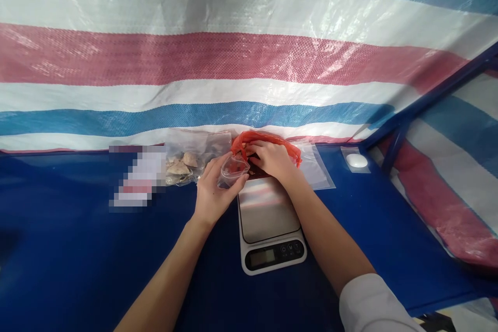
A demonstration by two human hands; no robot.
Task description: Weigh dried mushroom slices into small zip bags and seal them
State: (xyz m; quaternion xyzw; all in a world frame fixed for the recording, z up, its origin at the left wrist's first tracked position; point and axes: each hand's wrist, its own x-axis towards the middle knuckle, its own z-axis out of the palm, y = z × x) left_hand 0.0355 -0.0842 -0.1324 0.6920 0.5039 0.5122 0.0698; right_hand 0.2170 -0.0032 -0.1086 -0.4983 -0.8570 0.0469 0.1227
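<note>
My left hand (213,191) holds a small clear plastic bag (235,167) by its rim, its mouth spread between thumb and fingers. Beside it, my right hand (272,157) reaches into an open red plastic bag (293,151) with dark brown pieces inside. Its fingers are curled, and the tips are partly hidden among the contents, so I cannot make out what they grip. Just in front of the red bag lies a kitchen scale (268,212) with a steel plate; its display looks blank.
Left of my hands is a clear bag (181,166) of pale brown chunks, next to a blurred-out patch (138,179). Flat clear bags (317,168) lie right of the red bag. Farther right, a white oval object (356,161) rests on the blue table (78,259). Striped sheeting (233,57) hangs behind.
</note>
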